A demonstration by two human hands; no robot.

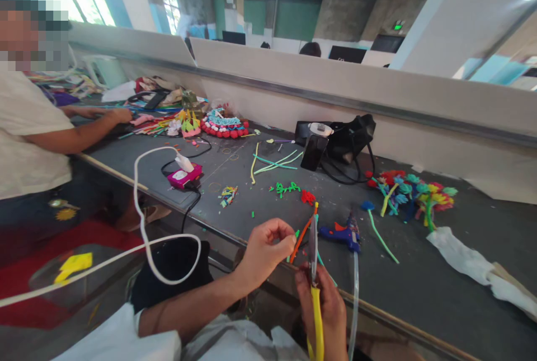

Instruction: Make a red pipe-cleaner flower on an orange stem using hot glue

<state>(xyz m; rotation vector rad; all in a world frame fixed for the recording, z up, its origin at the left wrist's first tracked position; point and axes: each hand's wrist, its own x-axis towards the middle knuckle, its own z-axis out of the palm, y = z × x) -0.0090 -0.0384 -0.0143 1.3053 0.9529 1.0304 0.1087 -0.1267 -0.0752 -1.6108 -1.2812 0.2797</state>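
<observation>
My left hand [268,249] is closed in a pinch on an orange pipe cleaner [305,230] that slants up to the right over the table edge. My right hand [321,308] is wrapped round yellow-handled scissors [314,271], their blades pointing up beside the orange pipe cleaner. A short green piece shows next to my left fingers. A blue glue gun [342,234] lies on the grey table [440,282] just beyond both hands.
Loose green, yellow and red pipe cleaner pieces [277,165] are scattered mid-table. Pipe cleaner flowers [409,190] lie at right, a black bag [348,140] and phone behind. A pink power bank [183,176] with white cable sits left. Another person's arm [84,131] rests at far left.
</observation>
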